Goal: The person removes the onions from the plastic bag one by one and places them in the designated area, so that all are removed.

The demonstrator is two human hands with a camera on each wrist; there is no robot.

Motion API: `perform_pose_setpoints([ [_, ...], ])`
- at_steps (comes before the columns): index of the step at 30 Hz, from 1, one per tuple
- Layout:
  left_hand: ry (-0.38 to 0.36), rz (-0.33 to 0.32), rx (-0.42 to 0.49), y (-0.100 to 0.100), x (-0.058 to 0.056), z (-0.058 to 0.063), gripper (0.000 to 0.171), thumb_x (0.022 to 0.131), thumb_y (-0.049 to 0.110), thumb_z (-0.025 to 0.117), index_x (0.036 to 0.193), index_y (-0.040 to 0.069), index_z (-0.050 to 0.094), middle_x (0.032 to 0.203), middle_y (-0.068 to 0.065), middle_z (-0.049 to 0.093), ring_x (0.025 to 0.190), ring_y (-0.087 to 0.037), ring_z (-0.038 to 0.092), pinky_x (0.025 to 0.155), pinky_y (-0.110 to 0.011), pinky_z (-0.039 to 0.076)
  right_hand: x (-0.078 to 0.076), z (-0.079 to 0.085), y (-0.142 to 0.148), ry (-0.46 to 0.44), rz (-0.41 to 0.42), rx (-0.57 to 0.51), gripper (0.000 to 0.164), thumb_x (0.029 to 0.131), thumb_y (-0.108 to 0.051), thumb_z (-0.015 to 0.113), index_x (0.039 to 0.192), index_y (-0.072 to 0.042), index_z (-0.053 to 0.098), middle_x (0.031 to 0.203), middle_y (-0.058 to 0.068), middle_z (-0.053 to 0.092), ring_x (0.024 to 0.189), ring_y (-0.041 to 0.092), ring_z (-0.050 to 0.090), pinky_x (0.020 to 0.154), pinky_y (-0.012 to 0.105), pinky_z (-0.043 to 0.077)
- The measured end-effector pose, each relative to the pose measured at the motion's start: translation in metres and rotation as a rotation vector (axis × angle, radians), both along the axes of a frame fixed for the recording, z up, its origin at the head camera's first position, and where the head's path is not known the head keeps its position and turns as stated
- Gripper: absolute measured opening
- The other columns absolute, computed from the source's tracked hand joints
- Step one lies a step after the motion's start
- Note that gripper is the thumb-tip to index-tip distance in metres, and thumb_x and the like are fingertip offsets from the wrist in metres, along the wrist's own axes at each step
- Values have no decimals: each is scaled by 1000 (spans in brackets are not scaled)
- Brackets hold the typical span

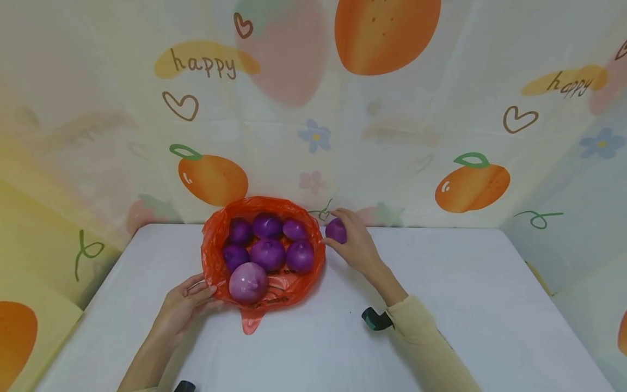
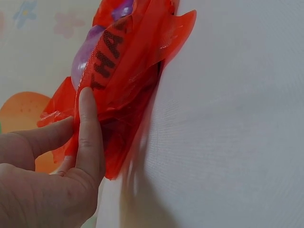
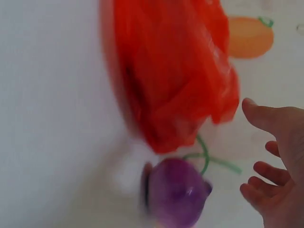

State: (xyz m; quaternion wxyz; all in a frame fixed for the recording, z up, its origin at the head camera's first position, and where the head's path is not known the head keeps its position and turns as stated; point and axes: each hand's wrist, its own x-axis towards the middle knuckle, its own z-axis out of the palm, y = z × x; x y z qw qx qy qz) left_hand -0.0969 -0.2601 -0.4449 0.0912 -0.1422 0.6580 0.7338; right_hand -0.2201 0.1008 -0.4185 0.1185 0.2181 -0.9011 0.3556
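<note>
A red plastic bag [image 1: 210, 239] with its mouth spread wide sits on the table, holding several purple onions [image 1: 268, 254]. A paler onion [image 1: 248, 283] lies at its near side. My left hand [image 1: 183, 305] is at the bag's near-left rim; in the left wrist view its thumb and fingers pinch the red plastic. One more purple onion [image 3: 176, 192] rests on the table just right of the bag. My right hand [image 1: 355, 242] reaches around that onion, fingers spread; in the right wrist view the hand [image 3: 280, 166] is apart from it.
The white-covered table [image 1: 465, 305] stretches to both sides and toward me. Behind it hangs a cloth backdrop [image 1: 392, 120] printed with fruit, hearts and flowers, close to the bag's far side. A dark object [image 1: 377, 319] shows beside my right wrist.
</note>
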Motion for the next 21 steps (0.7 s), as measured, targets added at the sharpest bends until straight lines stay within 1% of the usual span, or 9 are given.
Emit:
perform_pose_setpoints([
  [2,-9,2,5,0,0,-1,63,99,7,57,150,-7,23,109,7,68,92,-11,70,86,-31,57,9,5,-10,47,45,-28,62,83,-26,80,135,-3,54,139,15,51,130,31,48,105,47,44],
  [5,-13,-1,10,0,-1,-2,63,99,8,56,150,-7,22,109,7,68,92,-11,70,86,-30,57,22,8,-27,93,155,-55,59,82,-24,81,131,-2,57,136,14,54,129,29,49,108,43,42],
  [8,-9,-2,15,0,-1,-2,62,100,7,56,150,-7,22,109,8,68,92,-12,70,86,-31,57,34,7,-44,104,266,-34,58,82,-22,81,131,-3,57,136,12,55,129,26,49,109,39,41],
  [10,-8,-2,19,1,-1,-2,62,100,8,56,150,-7,22,108,8,68,92,-12,71,86,-31,57,40,5,-56,91,323,-13,58,81,-21,82,131,-4,57,135,11,55,129,24,49,109,36,41],
  [12,-7,-3,22,1,-1,-2,62,100,8,56,150,-7,22,108,7,68,92,-13,71,86,-31,57,46,1,-67,76,356,12,57,81,-20,81,131,-5,57,133,10,56,127,22,51,107,33,43],
  [15,-4,-4,22,1,-1,-2,62,100,7,55,150,-7,22,108,7,68,91,-13,71,85,-31,57,53,-5,-82,48,379,50,56,83,-20,80,132,-7,56,131,7,57,124,19,53,104,28,46],
  [17,0,-4,23,1,0,-2,62,100,6,55,150,-8,21,107,7,68,91,-13,71,85,-30,57,56,-9,-90,36,396,85,57,84,-19,79,134,-10,54,133,5,55,125,18,52,103,25,45],
  [19,4,-7,27,1,0,-2,62,100,6,54,150,-8,21,107,7,68,91,-13,71,85,-30,57,56,-12,-98,62,410,147,59,84,-17,79,137,-12,53,136,3,53,127,17,50,104,23,44],
  [21,12,-11,30,1,-1,-1,62,100,6,55,150,-9,21,110,5,68,92,-14,71,85,-31,57,56,-14,-104,115,420,232,61,84,-16,78,139,-14,51,138,3,51,129,16,49,104,22,43],
])
